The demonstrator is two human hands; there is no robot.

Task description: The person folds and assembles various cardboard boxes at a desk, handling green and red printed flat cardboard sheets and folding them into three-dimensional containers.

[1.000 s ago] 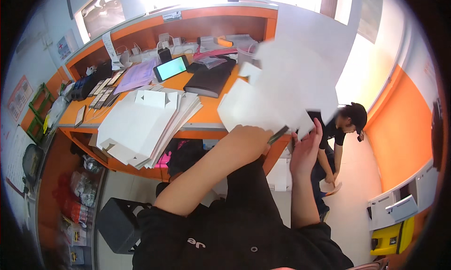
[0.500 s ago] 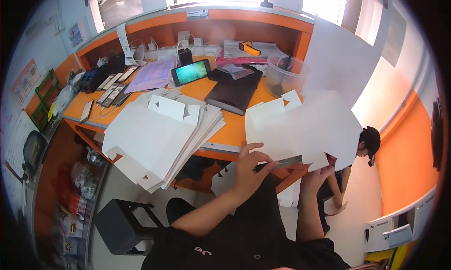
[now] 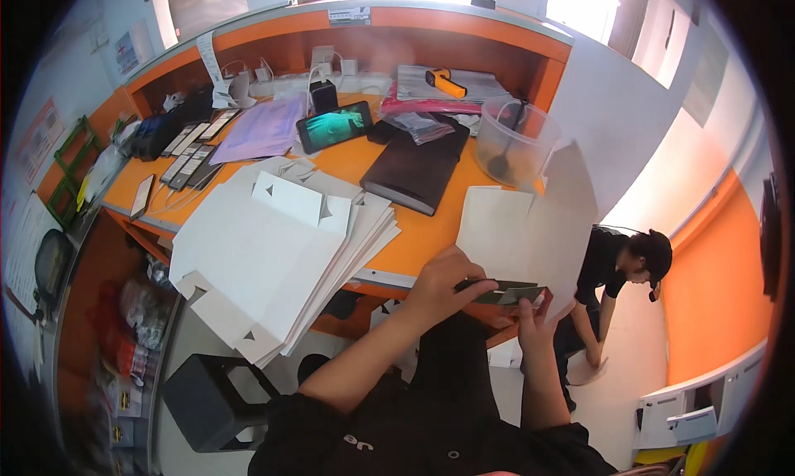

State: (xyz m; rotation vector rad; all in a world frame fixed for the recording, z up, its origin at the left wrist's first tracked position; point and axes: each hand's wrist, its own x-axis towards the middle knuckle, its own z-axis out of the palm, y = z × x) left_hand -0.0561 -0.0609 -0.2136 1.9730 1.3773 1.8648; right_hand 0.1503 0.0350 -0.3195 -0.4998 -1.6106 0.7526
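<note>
At the desk's front edge, my left hand (image 3: 451, 284) pinches the near edge of a white die-cut cardboard sheet (image 3: 561, 219), its thumb along a raised flap. My right hand (image 3: 537, 325) grips the same sheet at its near right corner, thumb up against the flap. The flap's dark greenish shaded side (image 3: 515, 294) shows between my hands. The sheet is bent, with its right part standing up and a pale panel lying toward the desk. To the left lies a stack of similar white cardboard blanks (image 3: 257, 236), overhanging the desk edge.
On the orange desk (image 3: 431, 236) are a dark notebook (image 3: 418, 165), a clear plastic tub (image 3: 517, 141), a lit phone (image 3: 335, 128), several more phones (image 3: 195, 165) and a yellow-black handheld tool (image 3: 447, 83). A black stool (image 3: 219, 401) stands lower left. Another person (image 3: 625, 265) bends down at the right.
The sheet has tilted and folded, its right part now upright and the near flap raised. Both hands have come closer together, the left moving right. The view has shifted slightly.
</note>
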